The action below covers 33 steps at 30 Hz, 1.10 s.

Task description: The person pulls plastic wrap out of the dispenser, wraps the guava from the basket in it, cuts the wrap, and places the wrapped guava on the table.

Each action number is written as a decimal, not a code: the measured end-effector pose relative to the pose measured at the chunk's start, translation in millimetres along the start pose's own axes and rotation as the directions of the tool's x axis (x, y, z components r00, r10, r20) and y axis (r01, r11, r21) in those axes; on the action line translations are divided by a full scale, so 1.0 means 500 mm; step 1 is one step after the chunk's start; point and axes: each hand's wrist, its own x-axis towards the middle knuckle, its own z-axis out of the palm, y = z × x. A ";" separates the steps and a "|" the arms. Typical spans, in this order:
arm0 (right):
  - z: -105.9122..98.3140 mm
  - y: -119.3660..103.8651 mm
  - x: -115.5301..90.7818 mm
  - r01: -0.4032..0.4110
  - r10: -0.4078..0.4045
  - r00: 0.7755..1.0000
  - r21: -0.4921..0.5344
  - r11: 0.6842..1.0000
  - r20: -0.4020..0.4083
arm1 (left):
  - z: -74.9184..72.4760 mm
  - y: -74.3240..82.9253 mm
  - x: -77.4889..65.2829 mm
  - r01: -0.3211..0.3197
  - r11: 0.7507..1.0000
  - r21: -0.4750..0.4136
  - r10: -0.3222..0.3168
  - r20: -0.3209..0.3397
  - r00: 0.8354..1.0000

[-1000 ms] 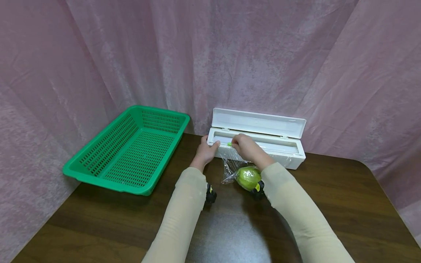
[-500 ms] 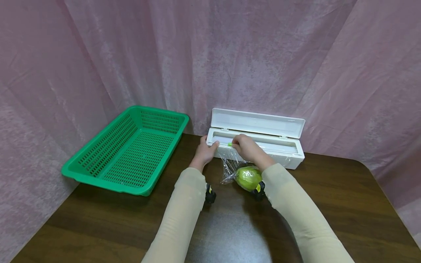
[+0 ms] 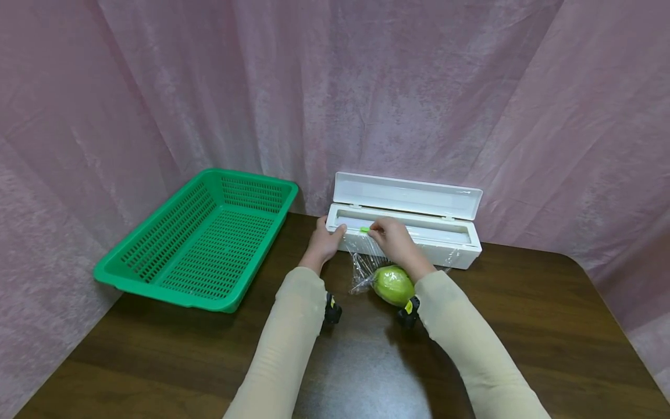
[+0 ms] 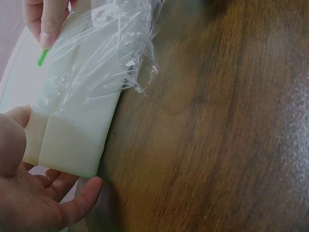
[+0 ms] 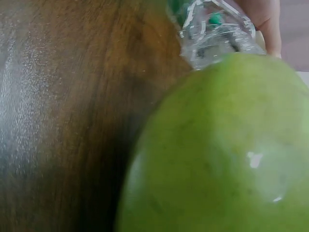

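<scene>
A white cling film dispenser box (image 3: pixel 452 254) stands at the back of the table with its lid up. My left hand (image 3: pixel 321 245) grips the box's left end, thumb on top, fingers around the end. At the front rim, my right hand (image 3: pixel 396 240) pinches a small green slider cutter (image 3: pixel 364 230) between thumb and fingertips. Clear cling film (image 4: pixel 120 48) hangs from the rim down the box's front, bunched at its left side. In front of the box lies a smooth green fruit (image 5: pixel 217 154), wrapped in the film; its exact kind is unclear.
A green slotted plastic basket (image 3: pixel 232 291) sits on the left side of the dark wooden table (image 3: pixel 549 326). A pink curtain (image 3: pixel 419 87) hangs close behind the box and basket. Black wrist cameras (image 3: pixel 332 309) hang beneath both sleeves.
The head view has shifted slightly. Both hands keep the same holds on box and slider, with the slider perhaps a touch further right along the rim. Box and fruit stay in place.
</scene>
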 end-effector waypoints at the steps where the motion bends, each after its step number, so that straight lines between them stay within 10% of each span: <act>1: 0.002 0.002 0.000 -0.002 0.002 1.000 0.011 1.000 -0.008 | 0.000 0.000 0.001 -0.001 1.000 0.002 0.001 0.001 1.000; 33: 0.013 0.001 -0.014 0.029 -0.024 0.997 0.055 0.998 -0.078 | -0.002 -0.001 -0.006 0.024 1.000 -0.005 -0.024 0.019 1.000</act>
